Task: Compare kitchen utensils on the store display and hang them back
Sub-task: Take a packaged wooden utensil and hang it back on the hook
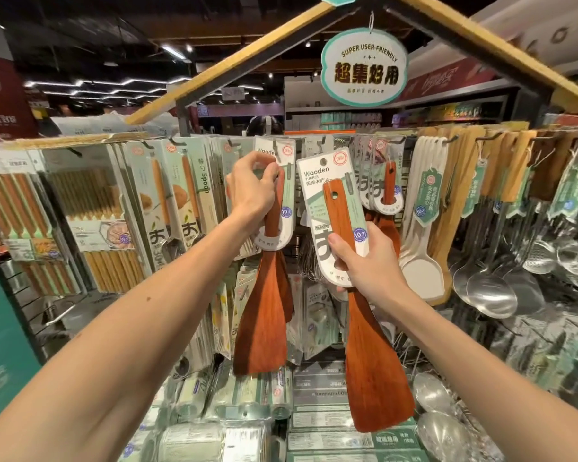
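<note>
**Two wooden turners, one per hand**

Left hand point(252, 191) pinches the card top of the hanging turner point(264, 321), up around 12 o'clock. Right hand point(372, 265) grips the second turner point(374, 371) through its card sleeve point(317, 181), at 3 o'clock of the first. Boxed chopsticks point(94, 208) hang at 9, steel ladles point(491, 291) at 3.

You have one view, worn on your head, facing forward into the utensil rack point(488, 137) at close range. Its wide lens bows the frame edges. Your forearms enter from the lower corners. Mid-frame, your left hand point(252, 191) grips the left turner point(262, 315) and your right hand point(367, 261) grips the right turner point(376, 378). The hanging sign point(364, 66) sits upper centre-right.
</note>
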